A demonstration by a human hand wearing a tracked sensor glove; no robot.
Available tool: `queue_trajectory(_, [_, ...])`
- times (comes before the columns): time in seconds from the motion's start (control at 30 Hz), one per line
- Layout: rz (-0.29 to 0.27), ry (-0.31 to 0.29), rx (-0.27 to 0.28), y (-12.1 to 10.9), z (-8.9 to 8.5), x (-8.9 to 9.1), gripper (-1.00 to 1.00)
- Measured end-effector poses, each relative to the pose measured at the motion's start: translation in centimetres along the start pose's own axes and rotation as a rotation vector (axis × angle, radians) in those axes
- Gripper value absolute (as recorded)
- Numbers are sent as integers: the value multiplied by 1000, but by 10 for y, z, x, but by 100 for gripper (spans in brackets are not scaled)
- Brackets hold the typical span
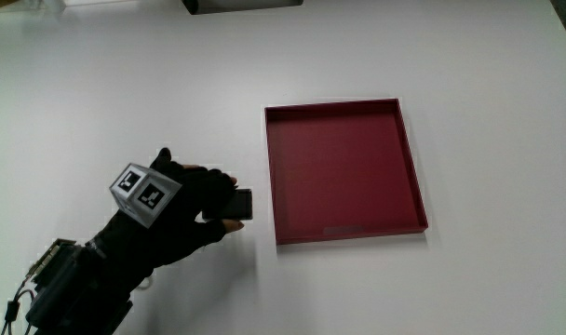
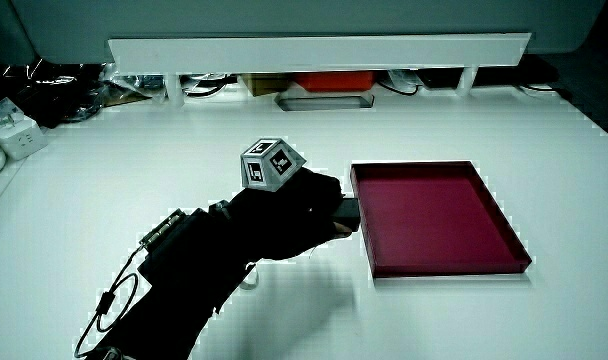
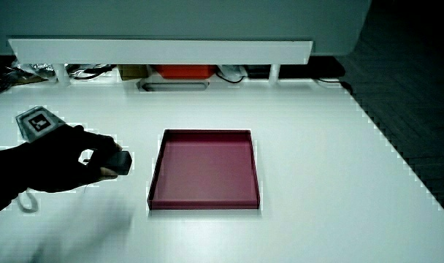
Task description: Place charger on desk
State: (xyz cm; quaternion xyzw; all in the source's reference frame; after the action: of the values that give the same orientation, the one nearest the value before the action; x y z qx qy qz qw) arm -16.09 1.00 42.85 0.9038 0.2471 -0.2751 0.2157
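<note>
Even overhead light washes the white desk (image 1: 432, 56) bright in the main view; both side views are dimmer, with jagged edges around dark shapes.

A red tray (image 1: 346, 171) sits flat on the white counter (image 1: 469, 84) — it is square with low walls. A low white partition (image 2: 319, 48) runs along the counter's edge farthest from the person. Under it, in both side views, lie a grey flat thing (image 2: 324, 100) and an orange-red thing (image 3: 184, 71) — what they are is hard to tell. In a side view, a white box (image 2: 16, 135) sits near dark cables (image 2: 59, 85).
</note>
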Motion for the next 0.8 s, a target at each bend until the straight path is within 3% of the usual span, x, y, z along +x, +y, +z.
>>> queue_trajectory(0.03, [26, -9, -14, -2, -3, -3, 0])
queue_trajectory(0.07, [24, 15, -10, -4, -5, -4, 0])
queue_trajectory(0.17, [28, -11, -23, -5, -17, -16, 0])
queue_trajectory(0.27, [85, -11, -70, -7, -28, -23, 0])
queue_trajectory(0.37, [66, 11, -68, -9, -36, -25, 0])
queue_trajectory(0.57, [84, -13, -81, -15, -50, -35, 0])
queue_trajectory(0.6, [84, 9, -88, -15, -49, -33, 0])
queue_trajectory(0.63, [100, -12, -98, -17, -52, -36, 0])
queue_trajectory(0.7, [98, 26, -102, -18, -52, -35, 0])
queue_trajectory(0.8, [102, 12, -106, -19, -58, -40, 0])
